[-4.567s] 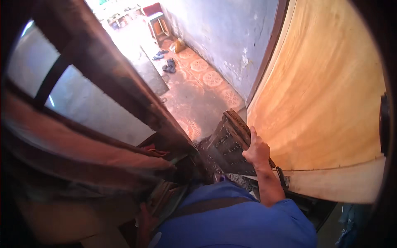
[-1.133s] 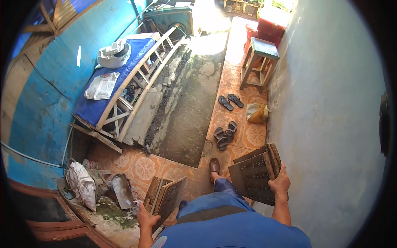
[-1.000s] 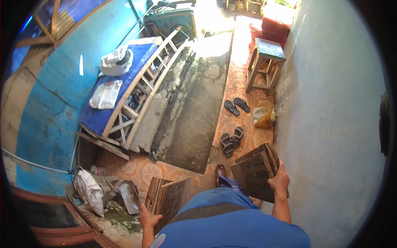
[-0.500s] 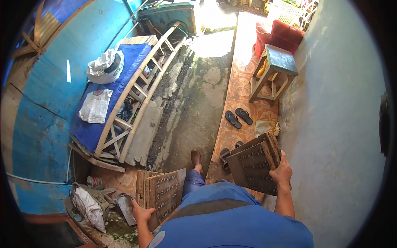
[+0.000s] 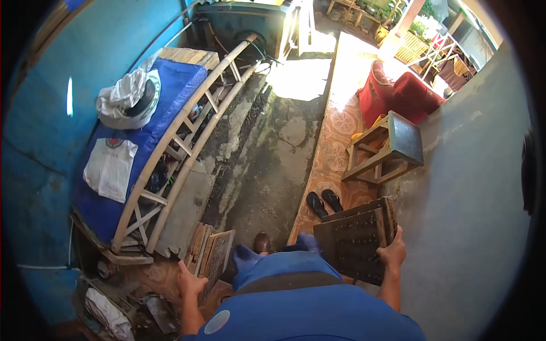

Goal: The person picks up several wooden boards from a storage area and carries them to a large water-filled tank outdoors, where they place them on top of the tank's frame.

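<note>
My left hand (image 5: 191,278) is closed on the edge of a stack of wooden boards (image 5: 218,256), held low beside my left leg. Its top board carries rows of small pale marks or studs. At my right side, my right hand (image 5: 392,250) grips a second stack of dark wooden boards (image 5: 350,241), tilted and dotted in rows. The thumb lies against the near face; the fingers behind each stack are partly hidden. Black flip-flops (image 5: 324,203) lie on the tiles just beyond the right stack.
A bamboo-railed bench (image 5: 185,128) with a blue cover, a white sack (image 5: 128,102) and a flattened bag (image 5: 111,169) lines the left wall. Concrete (image 5: 267,153) runs ahead. A wooden stool (image 5: 389,148), red armchair (image 5: 392,91) and grey wall (image 5: 466,187) are at right.
I have moved forward along the concrete; the bench, stool and flip-flops now sit nearer. Both board stacks stay in my hands, and the left one hangs a little further left.
</note>
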Motion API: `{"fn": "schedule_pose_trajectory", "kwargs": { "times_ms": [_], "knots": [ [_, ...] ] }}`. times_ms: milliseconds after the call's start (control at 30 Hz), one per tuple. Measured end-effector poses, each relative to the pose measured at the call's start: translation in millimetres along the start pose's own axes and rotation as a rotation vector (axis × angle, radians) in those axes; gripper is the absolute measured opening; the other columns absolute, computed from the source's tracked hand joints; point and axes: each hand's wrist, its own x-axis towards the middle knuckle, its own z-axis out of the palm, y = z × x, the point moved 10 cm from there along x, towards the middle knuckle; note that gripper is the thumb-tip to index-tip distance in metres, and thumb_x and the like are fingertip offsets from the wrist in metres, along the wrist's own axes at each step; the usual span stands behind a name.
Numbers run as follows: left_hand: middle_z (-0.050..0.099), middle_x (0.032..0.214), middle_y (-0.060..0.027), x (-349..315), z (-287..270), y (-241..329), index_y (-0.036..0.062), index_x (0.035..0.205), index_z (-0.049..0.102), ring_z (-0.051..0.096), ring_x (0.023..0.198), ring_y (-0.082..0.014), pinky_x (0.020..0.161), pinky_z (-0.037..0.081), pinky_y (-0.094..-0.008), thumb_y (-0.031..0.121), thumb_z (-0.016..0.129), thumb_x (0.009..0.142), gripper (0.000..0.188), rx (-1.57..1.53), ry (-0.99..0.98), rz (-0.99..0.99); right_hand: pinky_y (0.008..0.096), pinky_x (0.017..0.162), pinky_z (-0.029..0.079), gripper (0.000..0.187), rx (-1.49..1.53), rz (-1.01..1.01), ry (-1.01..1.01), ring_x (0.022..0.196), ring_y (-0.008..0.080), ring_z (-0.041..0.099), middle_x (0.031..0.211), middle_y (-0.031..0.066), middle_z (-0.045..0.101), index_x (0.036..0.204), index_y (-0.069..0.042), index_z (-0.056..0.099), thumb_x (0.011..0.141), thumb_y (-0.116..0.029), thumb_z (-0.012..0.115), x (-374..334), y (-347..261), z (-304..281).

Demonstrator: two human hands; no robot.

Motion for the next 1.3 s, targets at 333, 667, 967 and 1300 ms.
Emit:
{"fn": "schedule_pose_trajectory", "kwargs": {
  "times_ms": [333, 667, 967, 1300],
  "knots": [
    [0.056, 0.12, -0.023, 104.1, -68.4, 172.7, 0.0063, 0.13, 0.034, 0.054, 0.11, -0.0422, 0.094, 0.045, -0.0461, 0.021, 0.083, 0.051, 0.095, 0.011, 0.13, 0.168, 0.0465, 0.081, 0.052, 0.091, 0.01, -0.005, -0.032, 0.096, 0.0396, 0.062, 0.106, 0.0172, 0.065, 0.137, -0.017, 0.035, 0.054, -0.013, 0.072, 142.7, -111.7, 27.3],
    [0.06, 0.114, -0.0239, 186.6, -136.8, 356.4, 0.0069, 0.13, 0.032, 0.058, 0.107, -0.0415, 0.091, 0.047, -0.0454, 0.02, 0.086, 0.048, 0.099, 0.001, 0.157, 0.134, 0.0473, 0.075, 0.052, 0.089, 0.077, -0.077, -0.123, 0.088, 0.039, 0.063, 0.097, 0.015, 0.061, 0.138, -0.02, 0.034, 0.059, -0.013, 0.075, 307.8, -214.1, 82.6],
    [0.06, 0.113, -0.0259, 292.3, -136.0, 536.2, 0.0077, 0.132, 0.03, 0.058, 0.106, -0.0421, 0.09, 0.048, -0.0457, 0.02, 0.087, 0.049, 0.102, -0.008, 0.069, 0.225, 0.0473, 0.08, 0.051, 0.091, 0.067, -0.018, -0.102, 0.095, 0.0395, 0.062, 0.104, 0.0157, 0.061, 0.138, -0.02, 0.033, 0.058, -0.013, 0.074, 457.0, -282.4, 62.3],
    [0.057, 0.117, -0.0229, 412.3, -136.6, 754.4, 0.0059, 0.133, 0.028, 0.056, 0.109, -0.0397, 0.093, 0.047, -0.0446, 0.023, 0.085, 0.052, 0.1, 0.077, -0.031, 0.356, 0.0473, 0.082, 0.051, 0.091, -0.03, 0.09, 0.014, 0.097, 0.0403, 0.062, 0.107, 0.016, 0.063, 0.135, -0.018, 0.034, 0.052, -0.015, 0.073, 619.7, -355.8, 25.2]
  ]
}}
